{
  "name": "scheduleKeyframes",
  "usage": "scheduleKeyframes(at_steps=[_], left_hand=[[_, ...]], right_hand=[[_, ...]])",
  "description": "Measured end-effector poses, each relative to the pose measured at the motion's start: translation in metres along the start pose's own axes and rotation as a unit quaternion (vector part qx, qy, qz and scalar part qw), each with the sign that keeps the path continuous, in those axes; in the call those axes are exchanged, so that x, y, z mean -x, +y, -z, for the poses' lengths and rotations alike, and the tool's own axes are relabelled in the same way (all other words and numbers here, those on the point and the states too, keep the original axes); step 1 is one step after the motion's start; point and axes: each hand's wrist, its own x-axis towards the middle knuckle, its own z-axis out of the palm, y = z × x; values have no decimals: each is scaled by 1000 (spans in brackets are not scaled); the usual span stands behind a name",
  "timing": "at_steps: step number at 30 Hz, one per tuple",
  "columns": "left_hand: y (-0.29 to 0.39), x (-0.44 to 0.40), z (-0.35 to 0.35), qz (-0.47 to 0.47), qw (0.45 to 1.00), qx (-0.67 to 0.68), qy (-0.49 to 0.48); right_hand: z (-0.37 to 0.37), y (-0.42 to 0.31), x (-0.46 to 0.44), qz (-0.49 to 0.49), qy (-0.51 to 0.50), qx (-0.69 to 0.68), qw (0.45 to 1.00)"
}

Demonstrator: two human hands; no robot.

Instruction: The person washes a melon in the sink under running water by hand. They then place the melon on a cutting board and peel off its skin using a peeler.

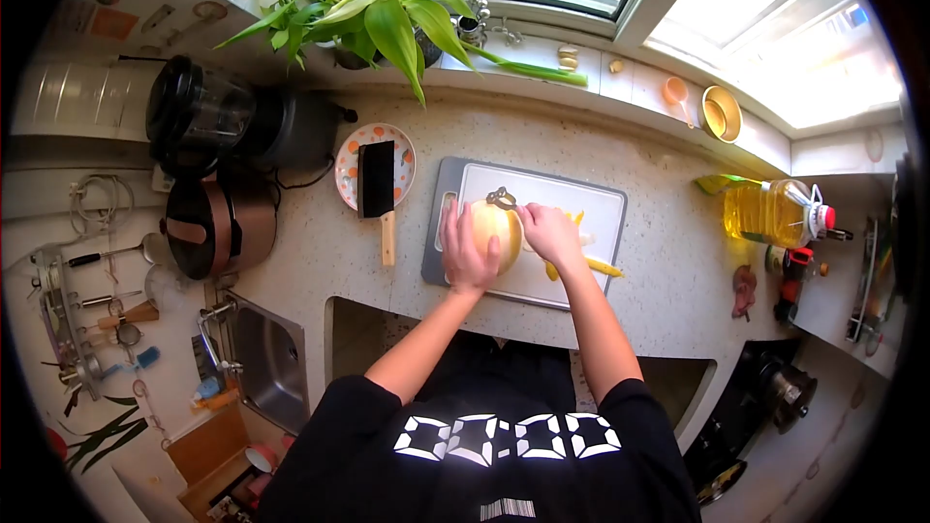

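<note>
My left hand [471,250] is wrapped around the left side of a pale yellow, round melon or squash [506,226], its exact kind unclear. It rests over the white cutting board with a grey border [475,174]. The fingers of my right hand [550,232] are closed around a dark-headed peeler [501,199], whose head lies against the far top of the fruit; its handle is hidden in the hand. Yellow strips of peel [603,267] lie on the board to the right, partly under my right wrist.
Left of the board, a cleaver [376,179] lies across a patterned plate [407,147]. Farther left stand a rice cooker [218,228] and a sink [269,353]. An oil bottle [765,213] is at the right; a leafy plant [373,5] overhangs the back of the counter.
</note>
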Motion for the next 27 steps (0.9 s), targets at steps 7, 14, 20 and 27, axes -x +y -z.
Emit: scheduleKeyframes(at_steps=[7,14,20,27], left_hand=[[5,2,-10,63,997,54,12],[7,4,-12,62,996,49,38],[6,5,-12,54,997,49,36],[8,3,-11,46,997,60,34]], right_hand=[[-1,-11,5,-33,-14,25,999],[-19,-3,21,-23,24,-10,999],[-28,-7,31,3,101,2,995],[-34,-8,36,-19,109,-1,994]])
